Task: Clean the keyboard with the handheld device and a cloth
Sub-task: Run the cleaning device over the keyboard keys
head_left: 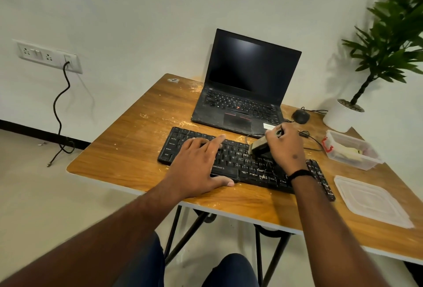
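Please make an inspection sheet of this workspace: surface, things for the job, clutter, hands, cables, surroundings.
Surface: wooden table, worn, with pale scuffs and specks.
Job's things: black keyboard, many right-side keys showing pale marks; handheld device on its keys. No cloth seen.
Clutter: open laptop with dark screen; mouse; clear plastic container with contents; its lid lying flat nearby.
Hands: left hand flat on the keyboard's left half; right hand gripping the device.
Cables: black cord from the wall socket to the floor; thin cables near the mouse.
Surroundings: white wall; potted plant at the right.
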